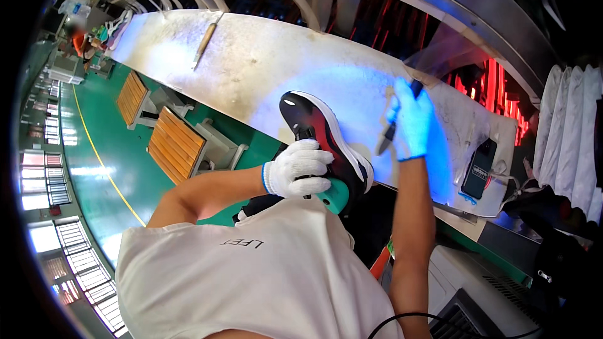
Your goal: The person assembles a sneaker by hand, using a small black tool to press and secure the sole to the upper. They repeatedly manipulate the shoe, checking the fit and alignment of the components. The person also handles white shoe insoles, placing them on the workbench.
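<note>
White fabric shirt (232,270); white-gloved left hand (299,171), gripping black-and-red synthetic shoe (325,137), white sole (335,124) sitting joined; gloved right hand (412,122), holding slender dark tool (387,139); remaining work not showing.

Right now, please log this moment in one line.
left hand: holds black-red shoe | right hand: holds dark tool | phone: on pale bench

Head view: fisheye on the head, facing down
Shoe (328,127): near, below camera
Workbench (251,56): farther, left to right

Short dark lettering (242,243) stands upside down on the white shirt (232,282), pale print (480,172) on the dark phone (472,185).
</note>
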The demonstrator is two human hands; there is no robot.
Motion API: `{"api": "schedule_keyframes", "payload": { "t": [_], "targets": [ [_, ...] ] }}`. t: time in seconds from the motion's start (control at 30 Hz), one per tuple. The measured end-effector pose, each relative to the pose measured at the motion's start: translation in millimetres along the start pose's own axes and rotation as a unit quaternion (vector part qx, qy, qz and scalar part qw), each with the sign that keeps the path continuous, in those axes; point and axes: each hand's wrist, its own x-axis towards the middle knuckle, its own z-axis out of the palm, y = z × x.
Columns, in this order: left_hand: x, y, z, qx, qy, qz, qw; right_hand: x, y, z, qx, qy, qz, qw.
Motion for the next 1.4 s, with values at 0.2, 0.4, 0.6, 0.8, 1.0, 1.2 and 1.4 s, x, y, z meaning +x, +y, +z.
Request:
{"api": "schedule_keyframes", "payload": {
  "t": [0.2,0.4,0.6,0.8,1.0,1.2,1.4],
  "targets": [
    [3,6,2,0.014,0.017,-0.01,1.0,-55,-23,-58,-0.577,0.119,-0.218,0.778],
    [24,3,-35,-0.076,0.12,-0.3,0.943,-198,25,-36,-0.476,-0.21,-0.286,0.805],
    [34,-41,-43,-0.376,0.191,-0.619,0.663,-163,51,3,-0.232,0.029,-0.246,0.941],
    [11,62,-6,-0.625,0.148,-0.637,0.426,-288,38,-66,-0.384,-0.105,-0.481,0.781],
    [-43,102,101,-0.68,0.133,-0.645,0.322,-361,96,-108,-0.468,-0.005,-0.358,0.808],
    [-65,50,148,-0.708,0.072,-0.599,0.366,-329,112,-119,-0.529,0.015,-0.43,0.731],
    [-58,45,169,-0.681,0.12,-0.56,0.457,-297,120,-149,-0.521,-0.015,-0.476,0.708]
  ]
}}
